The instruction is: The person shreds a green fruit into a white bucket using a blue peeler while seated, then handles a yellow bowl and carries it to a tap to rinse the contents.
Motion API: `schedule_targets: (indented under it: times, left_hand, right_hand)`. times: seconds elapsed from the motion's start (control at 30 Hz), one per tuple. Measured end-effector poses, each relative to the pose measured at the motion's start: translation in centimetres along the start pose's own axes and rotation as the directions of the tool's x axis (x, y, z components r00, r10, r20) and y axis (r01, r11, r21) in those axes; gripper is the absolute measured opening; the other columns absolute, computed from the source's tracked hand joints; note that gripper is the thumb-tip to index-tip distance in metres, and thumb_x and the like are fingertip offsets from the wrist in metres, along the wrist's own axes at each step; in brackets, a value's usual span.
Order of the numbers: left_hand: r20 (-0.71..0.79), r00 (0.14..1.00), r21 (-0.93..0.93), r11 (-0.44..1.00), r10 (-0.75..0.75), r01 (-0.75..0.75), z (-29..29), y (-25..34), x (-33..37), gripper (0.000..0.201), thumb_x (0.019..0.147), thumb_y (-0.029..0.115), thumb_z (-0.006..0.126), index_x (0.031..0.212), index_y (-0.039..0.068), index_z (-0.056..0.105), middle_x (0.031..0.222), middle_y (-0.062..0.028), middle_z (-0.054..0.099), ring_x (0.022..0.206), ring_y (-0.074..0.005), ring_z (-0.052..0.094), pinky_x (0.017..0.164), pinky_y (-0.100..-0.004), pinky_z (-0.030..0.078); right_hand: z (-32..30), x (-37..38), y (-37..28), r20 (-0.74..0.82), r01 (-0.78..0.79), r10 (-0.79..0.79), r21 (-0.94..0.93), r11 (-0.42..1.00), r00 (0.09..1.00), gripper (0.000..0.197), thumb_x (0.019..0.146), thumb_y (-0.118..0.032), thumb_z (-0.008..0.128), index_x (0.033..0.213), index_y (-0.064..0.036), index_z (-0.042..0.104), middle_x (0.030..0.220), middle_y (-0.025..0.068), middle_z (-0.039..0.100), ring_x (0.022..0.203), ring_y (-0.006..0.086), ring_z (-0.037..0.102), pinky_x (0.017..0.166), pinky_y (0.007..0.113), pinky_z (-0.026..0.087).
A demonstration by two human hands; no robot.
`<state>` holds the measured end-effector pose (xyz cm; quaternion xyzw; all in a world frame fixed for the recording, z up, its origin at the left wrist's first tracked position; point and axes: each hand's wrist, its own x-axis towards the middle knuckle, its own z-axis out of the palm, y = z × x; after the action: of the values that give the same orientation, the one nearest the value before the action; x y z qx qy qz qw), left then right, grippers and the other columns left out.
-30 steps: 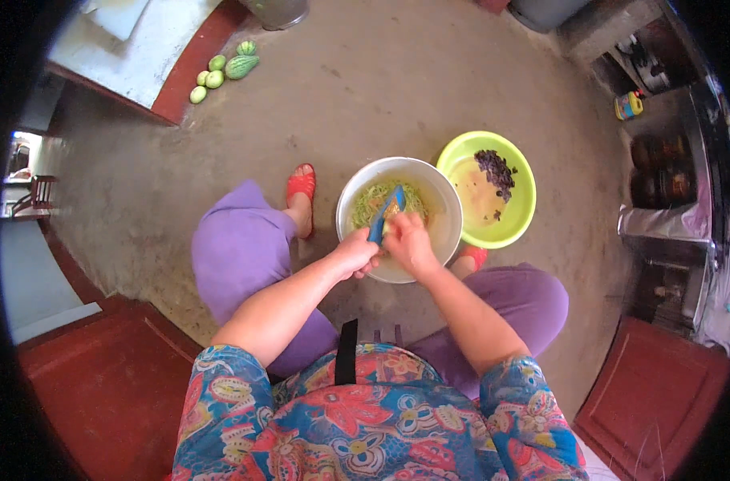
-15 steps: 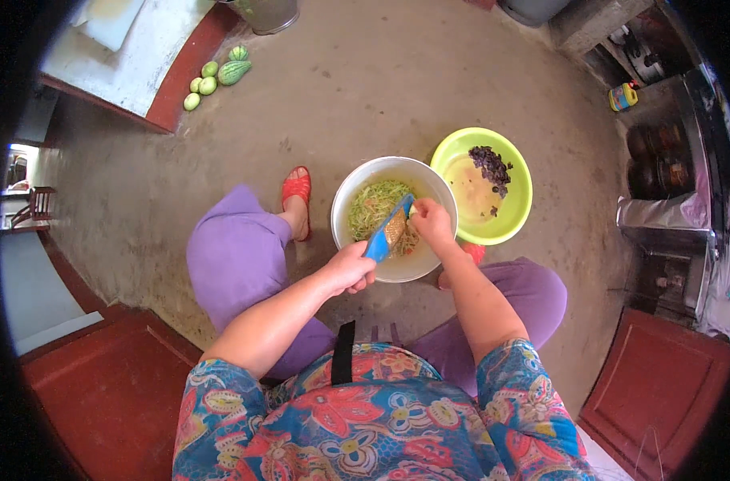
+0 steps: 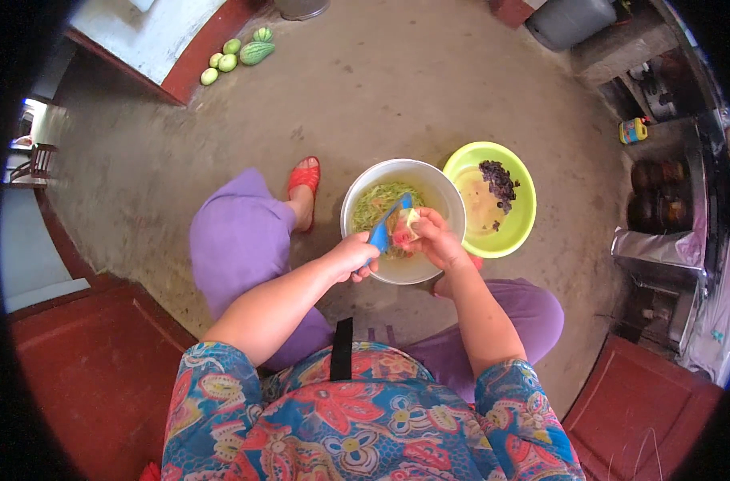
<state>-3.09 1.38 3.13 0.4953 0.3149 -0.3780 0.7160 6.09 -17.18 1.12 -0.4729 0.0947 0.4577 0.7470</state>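
My left hand point(image 3: 354, 256) is closed round the handle end of a blue grater point(image 3: 379, 236), which slants over a large pale metal pot point(image 3: 349, 180). In my right hand point(image 3: 439, 239) is a piece of melon point(image 3: 405, 228) with pinkish-red flesh and a pale green side, its fingers bent round it. The melon piece is at the grater's right side; whether they touch I cannot tell. Pale green shreds point(image 3: 375, 200), with some orange bits among them, lie in the pot. Behind my hands, part of the shreds is hidden.
Touching the pot's right side is a lime-green basin point(image 3: 529, 220) with dark, crumpled pieces point(image 3: 500, 184) in some liquid. Several green melons point(image 3: 257, 54) lie on the floor by a red-edged wall at far left. A yellow jug point(image 3: 633, 131) stands by the stove area at right.
My right hand has turned and drawn back from the grater's face, so the melon piece's pink side now shows. The view has shifted slightly; the grater stays over the pot.
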Motion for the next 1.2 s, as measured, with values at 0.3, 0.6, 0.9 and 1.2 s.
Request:
schedule_targets:
  times: [0.3, 0.6, 0.9, 1.2]
  left_hand:
    - [-0.115, 0.991, 0.275, 0.961, 0.071, -0.037, 0.9, 0.1, 0.0, 0.019, 0.077, 0.007, 0.044, 0.096, 0.007, 0.047, 0.061, -0.0058, 0.05, 0.038, -0.0099, 0.041, 0.031, -0.0251, 0.028]
    - [-0.126, 0.99, 0.325, 0.946, 0.057, -0.013, 1.2, 1.3, 0.2, 0.024, 0.078, 0.006, 0.04, 0.101, 0.008, 0.046, 0.059, -0.0062, 0.049, 0.037, -0.0115, 0.041, 0.031, -0.0261, 0.03]
    - [-0.146, 0.961, 0.616, 0.782, 0.236, -0.098, 1.4, -0.3, 1.4, 0.031, 0.078, 0.003, 0.039, 0.108, 0.006, 0.047, 0.062, -0.0071, 0.053, 0.045, -0.0154, 0.049, 0.04, -0.0292, 0.04]
    - [-0.051, 0.961, 0.605, 0.774, 0.272, -0.187, 2.1, -1.1, -0.3, 0.022, 0.074, 0.007, 0.046, 0.095, 0.0, 0.048, 0.071, -0.0172, 0.057, 0.065, -0.0269, 0.06, 0.061, -0.0378, 0.046]
  right_hand:
    - [2.3, 0.1, 2.0, 0.174, 0.182, -0.357, -0.983, -0.013, 0.918, 0.017, 0.063, -0.006, 0.06, 0.077, -0.0024, 0.051, 0.083, 0.0192, 0.054, 0.077, 0.0349, 0.056, 0.067, 0.042, 0.047]
    - [3.4, 0.4, 2.6, 0.191, 0.186, -0.419, -0.981, -0.052, 0.888, 0.02, 0.068, -0.01, 0.057, 0.084, 0.0003, 0.052, 0.084, 0.0217, 0.054, 0.075, 0.0365, 0.056, 0.066, 0.044, 0.048]
    - [1.6, 1.8, 2.5, 0.1, 0.15, -0.401, -0.984, 0.095, 0.91, 0.019, 0.065, -0.014, 0.06, 0.074, 0.0009, 0.053, 0.074, 0.0219, 0.055, 0.076, 0.0374, 0.056, 0.068, 0.044, 0.047]
    - [-5.7, 3.6, 1.2, -0.444, -0.192, -0.184, -0.676, 0.712, 0.877, 0.017, 0.072, -0.013, 0.059, 0.082, 0.0003, 0.054, 0.082, 0.0166, 0.06, 0.064, 0.0277, 0.061, 0.055, 0.034, 0.053]
